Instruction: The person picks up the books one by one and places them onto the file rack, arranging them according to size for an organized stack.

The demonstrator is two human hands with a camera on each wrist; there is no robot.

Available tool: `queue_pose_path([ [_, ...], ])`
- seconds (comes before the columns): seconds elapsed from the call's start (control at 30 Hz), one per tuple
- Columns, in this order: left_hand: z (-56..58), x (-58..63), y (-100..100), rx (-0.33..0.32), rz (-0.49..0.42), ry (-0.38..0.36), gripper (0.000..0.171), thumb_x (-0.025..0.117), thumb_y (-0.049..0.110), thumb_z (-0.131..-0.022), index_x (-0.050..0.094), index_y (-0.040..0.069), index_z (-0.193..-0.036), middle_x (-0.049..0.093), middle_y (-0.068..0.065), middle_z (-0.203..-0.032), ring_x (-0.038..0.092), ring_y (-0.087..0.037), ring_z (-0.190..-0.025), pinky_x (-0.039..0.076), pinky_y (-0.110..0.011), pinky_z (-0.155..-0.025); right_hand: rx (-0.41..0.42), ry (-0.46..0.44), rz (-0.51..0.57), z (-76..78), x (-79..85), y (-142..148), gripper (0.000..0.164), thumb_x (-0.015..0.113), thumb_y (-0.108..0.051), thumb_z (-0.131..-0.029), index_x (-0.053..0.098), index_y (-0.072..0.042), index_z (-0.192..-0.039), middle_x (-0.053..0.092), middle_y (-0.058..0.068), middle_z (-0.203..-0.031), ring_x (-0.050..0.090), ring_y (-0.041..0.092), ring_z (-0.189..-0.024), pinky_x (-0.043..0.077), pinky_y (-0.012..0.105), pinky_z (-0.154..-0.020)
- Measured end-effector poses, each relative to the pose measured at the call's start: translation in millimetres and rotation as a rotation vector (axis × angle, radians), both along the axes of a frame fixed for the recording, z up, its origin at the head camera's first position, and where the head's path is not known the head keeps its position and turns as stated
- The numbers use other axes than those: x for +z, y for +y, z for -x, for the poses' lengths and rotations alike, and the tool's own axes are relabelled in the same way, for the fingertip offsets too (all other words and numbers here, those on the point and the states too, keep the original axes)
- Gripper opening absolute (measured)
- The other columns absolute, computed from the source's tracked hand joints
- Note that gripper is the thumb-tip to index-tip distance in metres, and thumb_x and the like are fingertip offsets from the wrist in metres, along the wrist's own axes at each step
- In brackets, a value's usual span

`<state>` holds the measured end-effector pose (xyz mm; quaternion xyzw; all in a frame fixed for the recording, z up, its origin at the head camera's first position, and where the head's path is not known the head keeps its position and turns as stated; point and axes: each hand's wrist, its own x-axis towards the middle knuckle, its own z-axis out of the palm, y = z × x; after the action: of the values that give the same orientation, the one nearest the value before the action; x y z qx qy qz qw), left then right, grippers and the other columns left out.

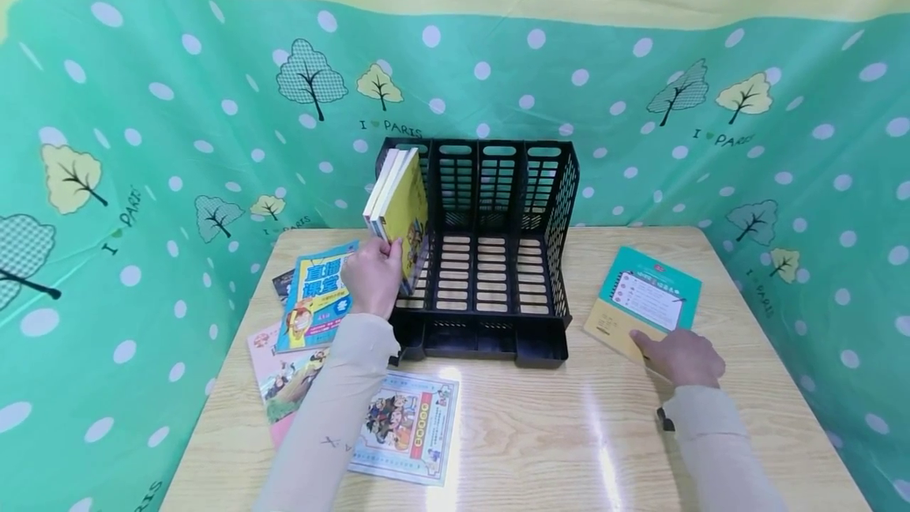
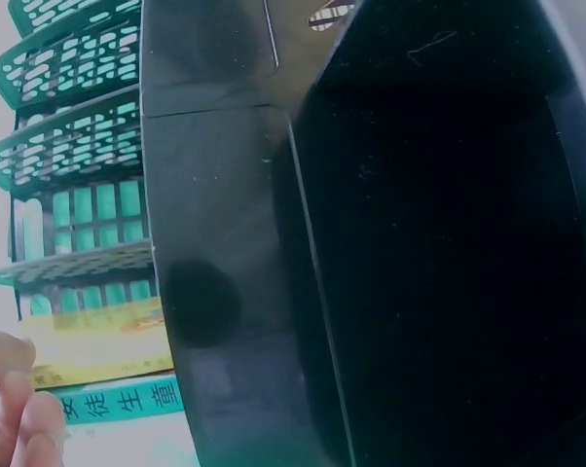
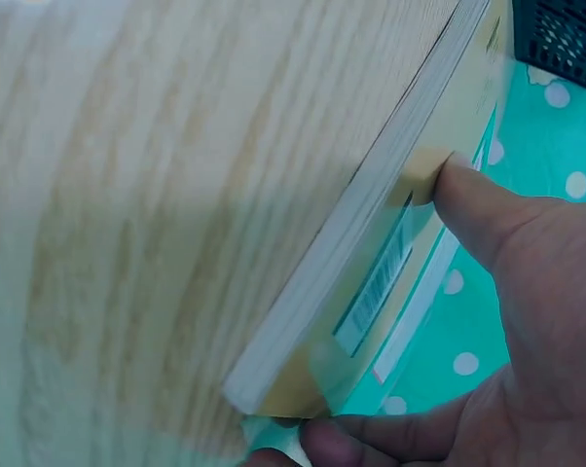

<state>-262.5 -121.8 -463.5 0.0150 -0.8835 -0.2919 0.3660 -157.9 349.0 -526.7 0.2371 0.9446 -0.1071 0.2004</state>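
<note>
My left hand (image 1: 373, 276) grips the lower front of a few upright books, among them a yellow book (image 1: 407, 200), leaning in the leftmost slot of the black book rack (image 1: 493, 314). In the left wrist view its fingertips (image 2: 42, 413) lie against the yellow spine, beside a teal spine (image 2: 128, 399) with lettering. Off to the right, my right hand (image 1: 686, 358) holds the near edge of a tan book (image 1: 613, 326), thumb on the cover and the other fingers at its edge. Partly under that book lies a teal notebook (image 1: 661, 283).
Left of the rack lie a blue book (image 1: 313, 299) and a pink book (image 1: 273, 354), partly overlapping. A pale blue book (image 1: 426, 449) with a cartoon cover lies before the rack. A patterned green curtain (image 1: 498, 77) surrounds the wooden table (image 1: 526, 425).
</note>
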Motion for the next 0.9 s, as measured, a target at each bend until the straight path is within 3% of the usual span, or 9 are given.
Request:
queue_pose_path([
  [0.27, -2.9, 0.0, -0.9, -0.021, 0.004, -0.035, 0.03, 0.068, 0.024, -0.089, 0.066, 0.003, -0.069, 0.065, -0.011, -0.063, 0.058, -0.024, -0.047, 0.047, -0.036, -0.044, 0.024, -0.022, 0.005, 4.8, 11.1, -4.6, 0.081, 0.035, -0.08, -0.082, 0.06, -0.004, -0.068, 0.041, 0.008, -0.061, 0.046, 0.024, -0.059, 0.031, 0.029, -0.049],
  [0.43, -7.1, -0.4, -2.2, -0.046, 0.018, -0.14, 0.028, 0.065, 0.025, -0.091, 0.068, 0.002, -0.074, 0.067, -0.01, -0.065, 0.057, -0.021, -0.046, 0.048, -0.031, -0.043, 0.072, -0.021, -0.021, 6.1, 9.5, -14.1, 0.082, 0.031, -0.081, -0.082, 0.059, -0.007, -0.06, 0.04, 0.005, -0.058, 0.046, 0.02, -0.053, 0.028, 0.027, -0.047],
  [0.63, -14.7, -0.5, -3.0, -0.072, 0.037, -0.231, 0.026, 0.064, 0.025, -0.091, 0.069, 0.003, -0.079, 0.067, -0.01, -0.068, 0.059, -0.02, -0.049, 0.049, -0.029, -0.043, 0.059, 0.032, -0.044, 10.6, 8.0, -19.0, 0.076, 0.039, -0.076, -0.084, 0.057, -0.007, -0.058, 0.042, 0.006, -0.058, 0.047, 0.022, -0.055, 0.03, 0.03, -0.051],
  [0.9, -25.9, -5.3, -2.5, -0.13, 0.048, -0.228, 0.025, 0.066, 0.023, -0.09, 0.07, 0.002, -0.078, 0.067, -0.009, -0.065, 0.057, -0.016, -0.046, 0.046, -0.027, -0.04, 0.018, 0.052, 0.012, 9.7, 4.0, -11.9, 0.073, 0.045, -0.074, -0.083, 0.058, -0.006, -0.061, 0.042, 0.006, -0.06, 0.048, 0.021, -0.053, 0.029, 0.028, -0.047],
])
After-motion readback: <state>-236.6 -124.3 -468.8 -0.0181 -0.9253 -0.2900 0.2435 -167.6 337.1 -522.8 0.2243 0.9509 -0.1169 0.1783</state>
